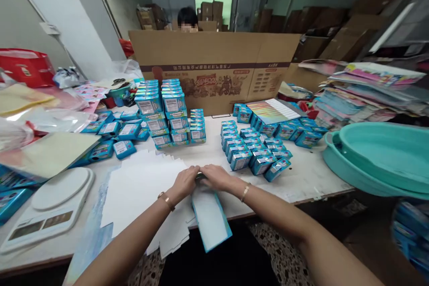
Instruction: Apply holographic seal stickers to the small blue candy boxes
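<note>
Close together at the table's front edge, my left hand (186,183) and my right hand (216,177) hold the far end of a long card (211,221), white inside with blue edges. It slants down over the table edge toward me. Fingers of both hands curl around something small and dark at that end, too hidden to name. To the left of my left hand lie fanned white sheets (134,192). Small blue boxes (241,160) stand in rows beyond my right hand, and taller stacks of blue boxes (154,125) stand beyond my left.
A white scale (62,187) sits at the left, near loose blue packs (124,148). Teal basins (378,161) are at the right edge. A large cardboard box (217,53) stands behind, with a person's head (187,18) above it. Paper stacks (355,98) lie back right.
</note>
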Motion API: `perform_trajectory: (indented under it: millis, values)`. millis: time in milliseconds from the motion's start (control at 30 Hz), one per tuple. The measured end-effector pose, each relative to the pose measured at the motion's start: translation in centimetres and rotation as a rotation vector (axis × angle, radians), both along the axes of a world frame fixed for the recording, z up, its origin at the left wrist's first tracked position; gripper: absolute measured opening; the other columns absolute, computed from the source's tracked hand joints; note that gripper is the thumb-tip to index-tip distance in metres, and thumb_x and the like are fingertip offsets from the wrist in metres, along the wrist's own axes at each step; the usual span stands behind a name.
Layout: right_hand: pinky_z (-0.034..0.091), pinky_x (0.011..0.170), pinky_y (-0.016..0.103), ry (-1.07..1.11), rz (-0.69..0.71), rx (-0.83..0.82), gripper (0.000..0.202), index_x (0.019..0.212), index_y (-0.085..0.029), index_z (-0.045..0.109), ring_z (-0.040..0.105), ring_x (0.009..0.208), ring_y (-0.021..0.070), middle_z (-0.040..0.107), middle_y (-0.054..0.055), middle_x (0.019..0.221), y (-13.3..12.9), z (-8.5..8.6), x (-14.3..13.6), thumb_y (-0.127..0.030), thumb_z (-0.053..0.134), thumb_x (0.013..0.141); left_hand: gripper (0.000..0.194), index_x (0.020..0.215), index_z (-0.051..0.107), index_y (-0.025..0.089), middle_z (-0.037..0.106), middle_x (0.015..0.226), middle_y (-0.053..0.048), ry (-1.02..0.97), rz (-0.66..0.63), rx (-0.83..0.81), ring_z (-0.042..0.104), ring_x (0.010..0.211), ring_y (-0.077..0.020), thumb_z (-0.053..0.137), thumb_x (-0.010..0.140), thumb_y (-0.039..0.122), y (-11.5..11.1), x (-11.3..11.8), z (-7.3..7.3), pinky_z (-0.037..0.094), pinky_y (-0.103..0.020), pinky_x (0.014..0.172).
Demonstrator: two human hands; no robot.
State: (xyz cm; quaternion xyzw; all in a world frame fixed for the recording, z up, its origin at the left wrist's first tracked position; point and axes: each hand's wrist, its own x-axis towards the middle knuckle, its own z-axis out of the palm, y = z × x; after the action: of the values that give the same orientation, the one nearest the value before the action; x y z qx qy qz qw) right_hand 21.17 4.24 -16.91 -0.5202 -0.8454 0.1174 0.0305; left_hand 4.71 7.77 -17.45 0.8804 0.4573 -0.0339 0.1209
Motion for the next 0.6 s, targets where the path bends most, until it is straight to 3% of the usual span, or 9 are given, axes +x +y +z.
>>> perform_trajectory:
  millis: [67, 167, 233, 333, 467, 600]
  values:
    - [0.043, 0.107, 0.04, 0.029, -0.017, 0.085, 0.054, 0.141, -0.017, 0.047, 0.05, 0.133, 0.0257, 0.057, 0.017, 0.14, -1.8, 0.7, 2.7, -0.036, 0.063, 0.094, 0.033, 0.104, 0.065, 0.019, 0.068, 0.107, -0.011, -0.005, -0.012, 0.008, 0.069, 0.095, -0.0245, 0.043, 0.084, 0.003, 0.4, 0.0, 0.0, 0.05, -0.033, 0.079]
    - [0.025, 0.118, 0.058, -0.046, -0.101, 0.252, 0.089, 0.155, -0.018, 0.03, 0.025, 0.15, 0.0359, 0.034, 0.021, 0.16, -3.0, 1.7, 8.2, -0.038, 0.076, 0.082, 0.034, 0.097, 0.067, 0.02, 0.066, 0.103, -0.009, -0.049, -0.001, 0.004, 0.067, 0.094, -0.0228, 0.042, 0.084, 0.002, 1.2, 1.1, -0.6, 0.049, -0.031, 0.077]
    - [0.016, 0.117, 0.067, -0.2, -0.163, 0.271, 0.11, 0.159, -0.02, 0.022, 0.012, 0.152, 0.0431, 0.021, 0.022, 0.165, -2.0, 2.3, 11.7, -0.035, 0.085, 0.07, 0.035, 0.097, 0.068, 0.019, 0.066, 0.104, -0.01, -0.095, 0.023, -0.008, 0.066, 0.096, -0.0243, 0.041, 0.084, 0.002, 1.9, 2.6, -1.2, 0.049, -0.032, 0.077]
    - [0.009, 0.117, 0.069, -0.359, -0.168, 0.191, 0.134, 0.161, -0.019, 0.011, 0.004, 0.152, 0.0464, 0.01, 0.022, 0.167, 1.5, 2.9, 14.7, -0.037, 0.092, 0.056, 0.034, 0.097, 0.07, 0.018, 0.067, 0.104, -0.011, -0.186, 0.058, -0.041, 0.065, 0.101, -0.0266, 0.044, 0.083, 0.003, 3.4, 4.7, -2.0, 0.049, -0.034, 0.081]
    - [0.013, 0.119, 0.065, -0.373, -0.14, 0.005, 0.139, 0.161, -0.013, 0.008, 0.006, 0.152, 0.0455, 0.005, 0.024, 0.166, 4.8, 2.5, 15.0, -0.051, 0.089, 0.054, 0.041, 0.118, 0.066, 0.016, 0.067, 0.119, -0.013, -0.378, 0.079, -0.068, 0.06, 0.118, -0.0289, 0.055, 0.08, 0.007, 5.3, 5.9, -2.1, 0.047, -0.038, 0.1]
    - [0.015, 0.118, 0.064, -0.346, -0.109, 0.024, 0.128, 0.16, -0.01, 0.011, 0.008, 0.152, 0.0449, 0.007, 0.024, 0.166, 4.2, 1.1, 14.8, -0.048, 0.083, 0.061, 0.058, 0.139, 0.051, 0.012, 0.06, 0.137, -0.016, -0.592, 0.08, -0.112, 0.057, 0.125, -0.0279, 0.058, 0.082, 0.016, 6.9, 7.4, -1.8, 0.043, -0.041, 0.11]
